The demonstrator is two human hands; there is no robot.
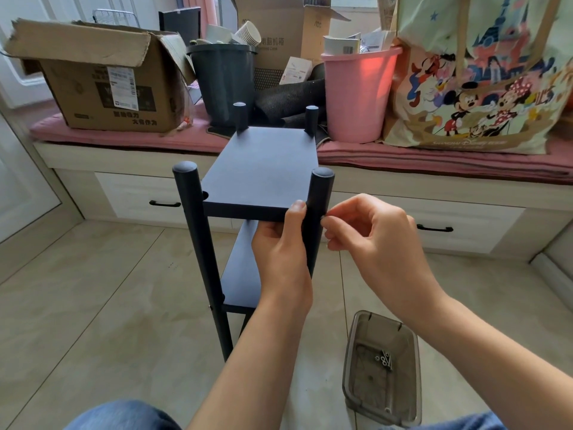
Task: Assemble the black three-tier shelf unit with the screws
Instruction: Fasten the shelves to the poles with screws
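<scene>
**Both hands at the near right post**

Gripping the front edge of the top board (263, 169), the left hand (280, 243) has its thumb lying up over the board's rim and its fingers tucked beneath, right beside the near right post (319, 206). Just on the other side of that post, the right hand (369, 237) has its fingertips pinched together against the post's outer face, at the height of the board; something small and dark seems to sit between them, but it is too small to say what. The black shelf unit (242, 243) stands upright on the tiled floor (108, 305), stretching away from the hands, with a lower board (240, 274) showing below the left wrist. Below the right forearm, near the person's knee, a smoky clear plastic box (383, 367) lies on the floor with a few screws (384, 360) inside. Beyond the unit, past both hands, a pink bucket (356, 94) and a cardboard box (102, 76) sit on a cushioned bench.
</scene>
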